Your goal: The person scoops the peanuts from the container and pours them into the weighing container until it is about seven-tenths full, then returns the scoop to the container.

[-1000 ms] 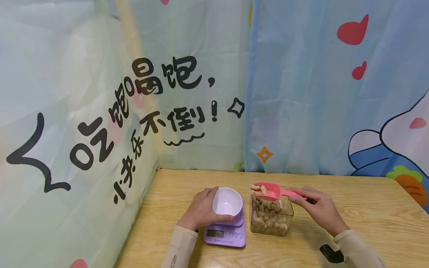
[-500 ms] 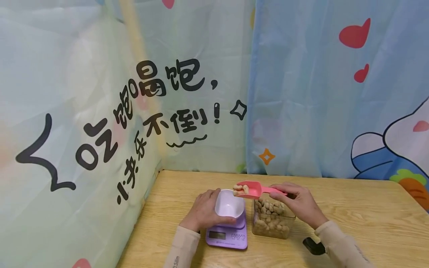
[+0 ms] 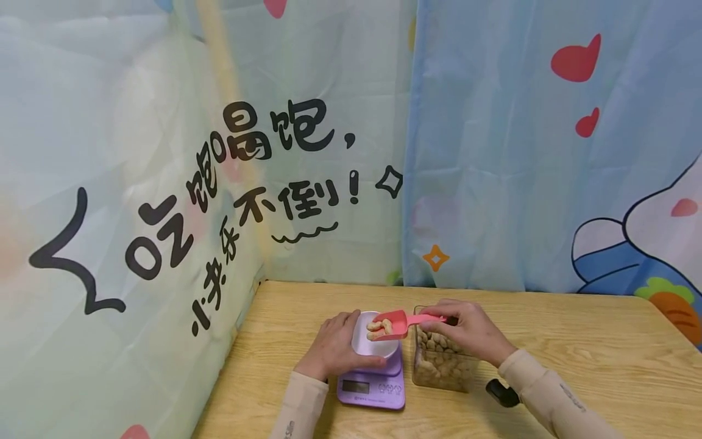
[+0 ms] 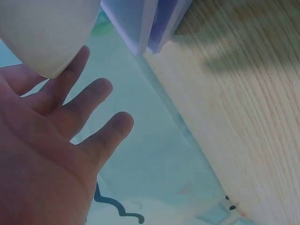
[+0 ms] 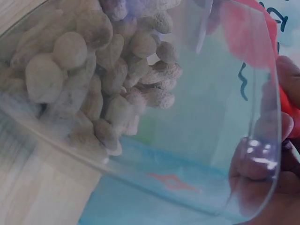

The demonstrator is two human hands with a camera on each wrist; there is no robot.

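My left hand [image 3: 331, 349] holds a small white bowl [image 3: 378, 349] by its side, thumb along the near edge and fingers round the far side. Below it lies a purple kitchen scale [image 3: 370, 396]; whether the bowl touches it I cannot tell. The left wrist view shows fingers [image 4: 101, 96] spread below the bowl's outer wall [image 4: 51, 33]. Pinched by its handle, a pink scoop [image 3: 399, 324] is in my right hand [image 3: 473, 329], its head over the bowl with several peanuts [image 3: 378, 329] in it. A clear box [image 3: 441, 379] of peanuts stands under the right hand.
A black object [image 3: 501, 393] is beside the right sleeve, right of the box. The wooden table [image 3: 592, 341] meets a printed cloth wall [image 3: 329, 256] at the back and left. In the right wrist view, box peanuts [image 5: 112, 70] fill the left part.
My right hand has carried the scoop of peanuts leftward from above the box to over the bowl. The left hand keeps its hold on the bowl.
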